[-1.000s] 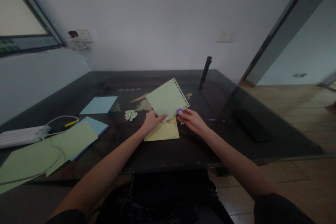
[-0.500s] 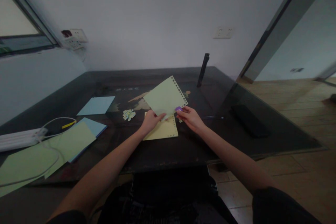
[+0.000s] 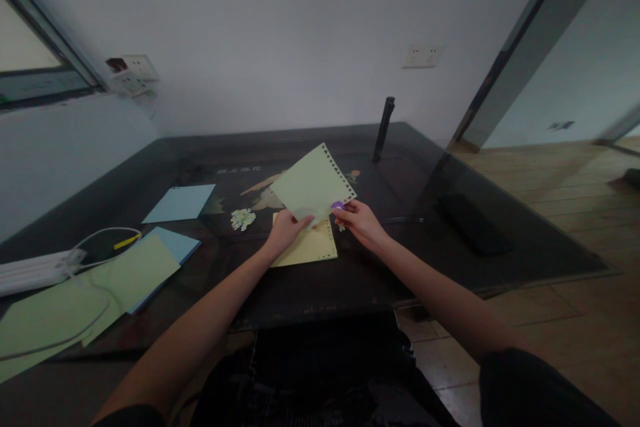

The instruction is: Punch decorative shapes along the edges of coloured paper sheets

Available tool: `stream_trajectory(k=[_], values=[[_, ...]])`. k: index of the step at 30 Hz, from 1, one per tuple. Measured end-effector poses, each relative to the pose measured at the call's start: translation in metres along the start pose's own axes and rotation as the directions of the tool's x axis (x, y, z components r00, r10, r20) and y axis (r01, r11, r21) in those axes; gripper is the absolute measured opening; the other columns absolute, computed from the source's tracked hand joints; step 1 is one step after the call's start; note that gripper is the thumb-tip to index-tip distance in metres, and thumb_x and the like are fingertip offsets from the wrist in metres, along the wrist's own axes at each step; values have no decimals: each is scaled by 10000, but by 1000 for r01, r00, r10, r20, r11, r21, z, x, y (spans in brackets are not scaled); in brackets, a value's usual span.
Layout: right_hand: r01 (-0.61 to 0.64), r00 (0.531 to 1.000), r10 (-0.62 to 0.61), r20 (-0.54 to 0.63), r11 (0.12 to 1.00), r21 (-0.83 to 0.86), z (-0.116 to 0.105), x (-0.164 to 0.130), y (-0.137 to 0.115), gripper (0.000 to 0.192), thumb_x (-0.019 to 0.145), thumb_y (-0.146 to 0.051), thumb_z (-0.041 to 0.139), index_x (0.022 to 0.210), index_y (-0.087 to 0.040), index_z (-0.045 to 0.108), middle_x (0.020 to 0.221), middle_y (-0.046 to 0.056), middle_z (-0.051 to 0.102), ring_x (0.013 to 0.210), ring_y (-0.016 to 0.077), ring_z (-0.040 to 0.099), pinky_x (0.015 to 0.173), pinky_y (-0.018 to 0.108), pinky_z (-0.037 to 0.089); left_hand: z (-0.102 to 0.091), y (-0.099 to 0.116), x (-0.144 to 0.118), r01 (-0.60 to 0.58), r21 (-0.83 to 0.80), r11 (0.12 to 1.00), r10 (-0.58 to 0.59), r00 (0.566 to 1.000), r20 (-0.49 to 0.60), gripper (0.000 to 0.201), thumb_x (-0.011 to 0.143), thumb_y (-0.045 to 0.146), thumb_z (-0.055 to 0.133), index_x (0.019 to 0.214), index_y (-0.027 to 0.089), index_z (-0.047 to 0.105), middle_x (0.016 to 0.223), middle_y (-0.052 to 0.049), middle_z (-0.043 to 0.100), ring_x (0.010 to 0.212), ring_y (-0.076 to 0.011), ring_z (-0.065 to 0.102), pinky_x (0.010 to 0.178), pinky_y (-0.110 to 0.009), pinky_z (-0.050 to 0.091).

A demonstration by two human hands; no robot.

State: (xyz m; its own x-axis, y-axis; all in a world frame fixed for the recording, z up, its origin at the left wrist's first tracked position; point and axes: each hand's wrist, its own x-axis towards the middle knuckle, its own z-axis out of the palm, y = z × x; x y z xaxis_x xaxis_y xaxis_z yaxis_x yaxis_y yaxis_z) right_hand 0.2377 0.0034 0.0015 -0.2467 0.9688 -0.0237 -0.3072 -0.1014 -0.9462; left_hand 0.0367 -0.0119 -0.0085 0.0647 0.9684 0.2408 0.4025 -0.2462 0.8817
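Note:
Raised over the table is a pale green-yellow sheet of paper (image 3: 311,179), tilted, with a row of dark shaped holes along its right edge. My left hand (image 3: 286,230) is closed on the sheet's lower left edge, thumb on top. At its lower right corner my right hand (image 3: 361,221) grips a small purple hole punch (image 3: 338,205), set against the holed edge. Beneath both hands lies a yellow sheet (image 3: 307,248), also with holes along its right side. A heap of small pale paper cut-outs (image 3: 243,219) is left of it; a few more show by my right fingers.
Blue paper (image 3: 180,204) lies on the dark table's left. Nearer are green sheets (image 3: 135,273) over blue ones, a white power strip (image 3: 35,272) and a cable. A black stick-like object (image 3: 384,130) stands at the back; a flat black object (image 3: 473,225) lies right.
The whole view has shifted slightly. Both hands keep the same hold on the sheet and the punch, and the purple punch shows a little more.

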Motion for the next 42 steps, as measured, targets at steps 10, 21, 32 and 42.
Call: stream_trajectory(k=[10, 21, 32, 42], values=[[9, 1000, -9, 6, 1000, -5, 2, -2, -2, 328, 565, -295, 812, 783, -172, 600, 691, -9, 594, 568, 91, 524, 523, 250, 367, 0, 0, 0, -19, 44, 999, 19, 1000, -4, 206, 747, 295, 638, 799, 109, 708, 750, -72, 742, 708, -211, 683, 679, -292, 523], [8, 1000, -8, 13, 1000, -1, 1, -2, -2, 339, 568, -308, 816, 781, -177, 586, 689, -14, 580, 567, 88, 517, 519, 250, 371, 0, 1, 0, -25, 51, 998, 25, 1000, 11, 193, 762, 289, 632, 802, 116, 709, 786, -71, 747, 731, -202, 684, 686, -281, 524], [-1, 1000, 1, 24, 1000, -5, 0, -2, -3, 335, 568, -320, 818, 791, -179, 612, 706, -6, 596, 568, 95, 528, 524, 256, 397, -1, 7, -2, -8, 60, 998, 7, 1000, 18, 194, 765, 286, 626, 769, 111, 708, 746, -75, 740, 707, -200, 672, 673, -282, 512], [-35, 999, 33, 32, 995, 92, 2, -2, -4, 347, 513, -260, 848, 760, -175, 620, 757, -2, 627, 622, 95, 567, 601, 257, 462, -1, 7, -1, -7, 99, 995, 7, 1000, 0, 185, 770, 268, 624, 767, 105, 711, 753, -68, 740, 665, -181, 649, 641, -263, 491]])
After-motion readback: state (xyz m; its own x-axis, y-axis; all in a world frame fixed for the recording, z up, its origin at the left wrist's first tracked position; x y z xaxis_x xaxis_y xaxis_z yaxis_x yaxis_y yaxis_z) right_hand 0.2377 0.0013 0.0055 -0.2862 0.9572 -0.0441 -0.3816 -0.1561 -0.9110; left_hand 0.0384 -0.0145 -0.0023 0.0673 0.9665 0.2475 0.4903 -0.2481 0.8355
